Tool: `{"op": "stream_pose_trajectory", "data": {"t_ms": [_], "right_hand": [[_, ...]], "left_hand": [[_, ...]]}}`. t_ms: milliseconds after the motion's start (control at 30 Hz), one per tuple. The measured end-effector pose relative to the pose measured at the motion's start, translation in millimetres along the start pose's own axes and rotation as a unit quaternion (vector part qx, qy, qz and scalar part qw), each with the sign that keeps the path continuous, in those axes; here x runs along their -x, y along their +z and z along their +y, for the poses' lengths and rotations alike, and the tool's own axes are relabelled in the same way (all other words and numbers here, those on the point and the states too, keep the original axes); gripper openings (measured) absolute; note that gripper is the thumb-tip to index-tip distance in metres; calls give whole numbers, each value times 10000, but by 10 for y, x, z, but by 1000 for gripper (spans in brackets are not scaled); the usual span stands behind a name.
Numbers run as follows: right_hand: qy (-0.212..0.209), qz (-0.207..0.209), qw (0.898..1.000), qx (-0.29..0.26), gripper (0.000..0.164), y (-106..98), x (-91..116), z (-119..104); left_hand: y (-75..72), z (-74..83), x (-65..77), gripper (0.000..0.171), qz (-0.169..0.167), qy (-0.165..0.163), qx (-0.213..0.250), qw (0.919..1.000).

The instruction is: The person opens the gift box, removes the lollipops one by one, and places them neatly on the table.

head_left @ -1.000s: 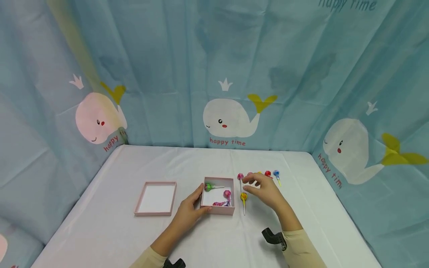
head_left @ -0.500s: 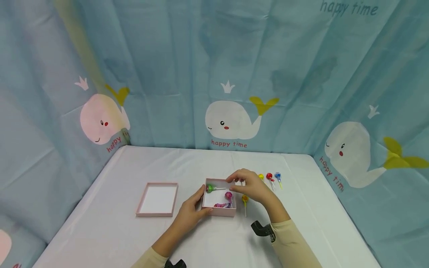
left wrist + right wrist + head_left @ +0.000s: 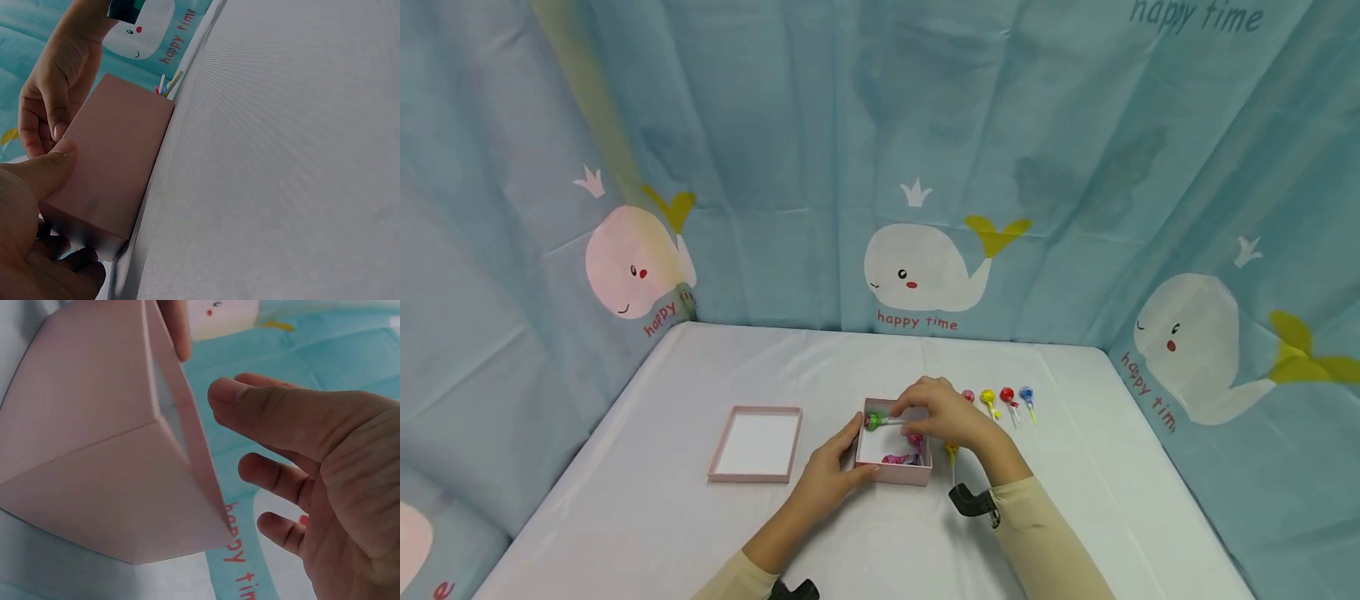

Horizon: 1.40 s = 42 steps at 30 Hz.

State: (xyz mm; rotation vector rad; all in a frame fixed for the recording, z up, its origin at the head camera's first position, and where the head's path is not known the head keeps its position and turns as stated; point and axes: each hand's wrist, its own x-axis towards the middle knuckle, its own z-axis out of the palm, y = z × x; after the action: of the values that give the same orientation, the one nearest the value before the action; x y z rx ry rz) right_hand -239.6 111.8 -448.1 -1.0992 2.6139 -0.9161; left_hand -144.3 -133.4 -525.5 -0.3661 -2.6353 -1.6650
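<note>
My left hand (image 3: pixel 827 483) grips the near left corner of a small open pink box (image 3: pixel 901 475), thumb on the front wall and fingers along the side. In the left wrist view the thumb (image 3: pixel 53 169) lies on the box's pink wall. Inside are a green lollipop (image 3: pixel 872 422), a pink lollipop (image 3: pixel 914 439) partly hidden by my right hand, and a pink-purple wrapped sweet (image 3: pixel 897 459). My right hand (image 3: pixel 951 417) reaches over the box's right wall, fingertips above the inside. Its fingers bend loosely with a gap to the thumb; nothing shows between them.
The shallow pink lid (image 3: pixel 756 478) lies left of the box. Behind the right hand lie a pink lollipop (image 3: pixel 967 395), a yellow (image 3: pixel 988 397), a red (image 3: pixel 1007 394) and a blue one (image 3: pixel 1027 393). An orange-yellow lollipop (image 3: pixel 952 450) sits beside the box, partly under the right wrist.
My right hand has moved left, from beside the lollipops on the table to over the box. The left hand has stayed on the box. The view has shifted slightly.
</note>
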Motion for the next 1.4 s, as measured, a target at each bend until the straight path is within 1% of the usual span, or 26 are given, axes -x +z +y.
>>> {"op": "stream_pose_trajectory", "data": {"t_ms": [133, 233, 367, 467, 667, 800, 867, 1033, 1133, 1267, 1400], "right_hand": [[-107, -172, 9997, 95, 22, 48, -61, 29], [-171, -398, 9990, 83, 21, 99, -90, 52], [-158, -669, 9976, 98, 20, 175, -105, 71], [-189, -786, 9965, 204, 19, 219, -109, 69], [-323, -846, 9938, 650, 20, 308, -121, 71], [-180, -859, 9926, 844, 19, 335, -114, 58], [-179, -880, 9907, 1020, 19, 349, -114, 51], [-418, -912, 9840, 1470, 18, 379, -120, 36], [-390, -924, 9835, 1505, 18, 383, -111, 31], [-341, -981, 9833, 1493, 18, 384, -111, 38], [-457, -1042, 9811, 1567, 20, 370, -123, 30]], "left_hand": [[-5, 14, -3, 93, -25, -7, 55, 10000], [-5, 15, -9, 94, -31, -9, 93, 10000], [-4, 10, -6, 93, -5, 26, 83, 10000], [-1, 9, 1, 93, 14, 38, 75, 10000], [7, 13, 9, 93, 34, 71, 98, 9999], [11, 6, 6, 92, 58, 83, 101, 9999], [11, -3, 6, 92, 61, 81, 100, 9999], [14, -37, 6, 91, 91, 195, -46, 9998], [17, -43, 4, 90, 112, 279, -94, 9995], [9, -37, -3, 92, 13, 172, 53, 9998], [-2, -25, -10, 93, -53, 80, 142, 9999]]}}
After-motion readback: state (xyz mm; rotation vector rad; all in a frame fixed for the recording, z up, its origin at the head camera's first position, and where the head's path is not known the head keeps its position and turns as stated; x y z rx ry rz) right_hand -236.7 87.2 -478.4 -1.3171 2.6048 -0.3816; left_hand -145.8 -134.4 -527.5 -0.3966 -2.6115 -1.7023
